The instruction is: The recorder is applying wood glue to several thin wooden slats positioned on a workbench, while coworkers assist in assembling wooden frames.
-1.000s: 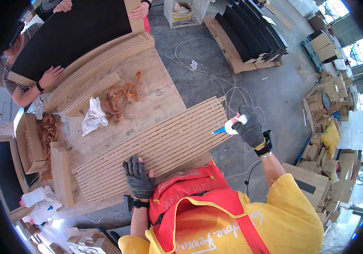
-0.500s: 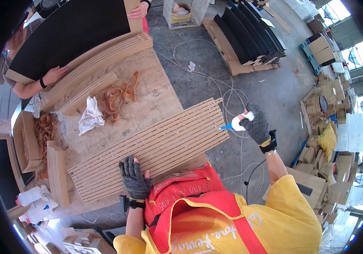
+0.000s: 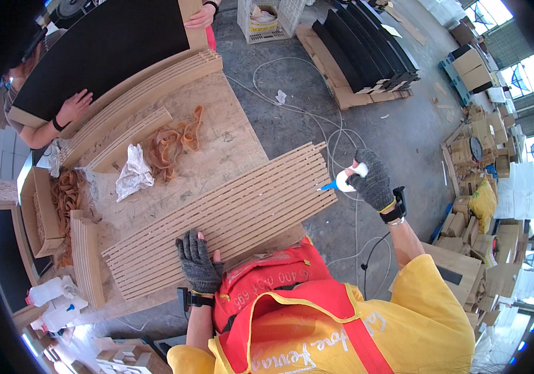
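"How do the gloved hands sit?"

"The left hand (image 3: 198, 262), low and left of centre, lies flat on the lower edge of the wooden strips (image 3: 235, 218), thumb held apart; its palm is hidden. The right hand (image 3: 371, 181), right of centre, is curled round a white bottle (image 3: 343, 182) and covers much of it."

"Is the blue nozzle (image 3: 327, 186) touching wood?"

"I can't tell. Its tip overlaps the strips' right end in view, but any gap is too small to make out."

"And the strips?"

"Side by side, slanting across the middle of the frame, partly on the table (image 3: 232, 134)."

"Upper left?"

"A co-worker's hand (image 3: 75, 107) rests on a black panel (image 3: 111, 56), which the top edge cuts off and which hides most of that person."
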Action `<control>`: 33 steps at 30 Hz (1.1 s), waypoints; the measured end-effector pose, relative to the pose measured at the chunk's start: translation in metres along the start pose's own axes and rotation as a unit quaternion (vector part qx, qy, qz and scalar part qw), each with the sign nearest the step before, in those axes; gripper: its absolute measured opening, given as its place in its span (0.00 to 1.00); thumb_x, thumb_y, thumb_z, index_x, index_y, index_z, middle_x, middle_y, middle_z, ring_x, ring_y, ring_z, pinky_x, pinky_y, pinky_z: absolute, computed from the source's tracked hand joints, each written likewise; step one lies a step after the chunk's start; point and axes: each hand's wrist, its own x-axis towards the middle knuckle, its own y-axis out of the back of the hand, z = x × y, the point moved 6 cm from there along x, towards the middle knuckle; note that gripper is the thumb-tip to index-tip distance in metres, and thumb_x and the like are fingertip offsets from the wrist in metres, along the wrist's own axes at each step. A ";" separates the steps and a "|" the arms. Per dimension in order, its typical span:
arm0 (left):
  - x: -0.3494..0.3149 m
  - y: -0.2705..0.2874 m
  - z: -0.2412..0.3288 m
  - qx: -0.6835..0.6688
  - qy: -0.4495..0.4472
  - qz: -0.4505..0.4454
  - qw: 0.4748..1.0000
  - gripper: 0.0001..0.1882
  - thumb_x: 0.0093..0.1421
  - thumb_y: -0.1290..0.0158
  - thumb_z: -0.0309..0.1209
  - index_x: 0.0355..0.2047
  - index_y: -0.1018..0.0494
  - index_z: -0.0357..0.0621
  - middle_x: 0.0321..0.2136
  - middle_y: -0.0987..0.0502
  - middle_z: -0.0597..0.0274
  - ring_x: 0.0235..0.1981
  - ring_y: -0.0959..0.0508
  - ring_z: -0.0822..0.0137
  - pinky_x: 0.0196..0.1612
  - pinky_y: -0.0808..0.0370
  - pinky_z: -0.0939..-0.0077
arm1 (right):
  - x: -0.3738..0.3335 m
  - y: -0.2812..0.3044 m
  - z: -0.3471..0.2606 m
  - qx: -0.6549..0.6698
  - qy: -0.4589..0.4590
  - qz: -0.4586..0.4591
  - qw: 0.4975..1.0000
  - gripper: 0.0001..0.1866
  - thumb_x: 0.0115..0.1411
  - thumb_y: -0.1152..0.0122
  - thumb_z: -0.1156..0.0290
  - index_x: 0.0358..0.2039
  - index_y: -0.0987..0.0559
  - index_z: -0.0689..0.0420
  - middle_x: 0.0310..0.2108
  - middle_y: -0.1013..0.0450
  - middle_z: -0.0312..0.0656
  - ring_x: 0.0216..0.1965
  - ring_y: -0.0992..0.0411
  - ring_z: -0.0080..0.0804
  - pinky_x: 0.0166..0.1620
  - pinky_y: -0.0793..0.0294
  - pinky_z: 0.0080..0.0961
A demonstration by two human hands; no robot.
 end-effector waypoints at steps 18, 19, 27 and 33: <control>-0.006 -0.001 0.000 -0.007 0.007 -0.004 1.000 0.43 0.57 0.40 0.35 0.70 0.46 0.40 0.65 0.35 0.40 0.67 0.36 0.38 0.70 0.46 0.30 | 0.006 0.017 0.006 -0.049 0.003 0.003 0.999 0.17 0.50 0.23 0.72 0.36 0.23 0.56 0.31 0.26 0.44 0.33 0.25 0.41 0.37 0.25 0.36; -0.006 -0.002 0.001 -0.008 0.006 -0.004 1.000 0.43 0.57 0.40 0.35 0.70 0.46 0.40 0.65 0.35 0.40 0.67 0.36 0.38 0.70 0.46 0.30 | 0.005 0.018 0.007 -0.050 0.002 0.003 0.999 0.17 0.50 0.23 0.72 0.36 0.23 0.56 0.31 0.26 0.44 0.33 0.25 0.41 0.37 0.25 0.36; 0.004 -0.001 -0.007 -0.006 -0.006 0.013 1.000 0.42 0.59 0.41 0.36 0.70 0.45 0.39 0.65 0.36 0.39 0.66 0.36 0.37 0.70 0.46 0.30 | 0.020 0.013 -0.013 -0.105 0.046 -0.023 0.993 0.16 0.53 0.26 0.66 0.39 0.21 0.55 0.31 0.22 0.45 0.32 0.22 0.46 0.35 0.24 0.38; -0.015 -0.010 -0.007 -0.025 -0.008 0.011 1.000 0.40 0.60 0.43 0.42 0.68 0.42 0.39 0.64 0.35 0.40 0.66 0.34 0.40 0.69 0.45 0.30 | 0.013 0.004 -0.045 -0.142 0.081 -0.075 0.984 0.14 0.59 0.35 0.65 0.42 0.20 0.59 0.40 0.23 0.53 0.42 0.25 0.55 0.44 0.26 0.48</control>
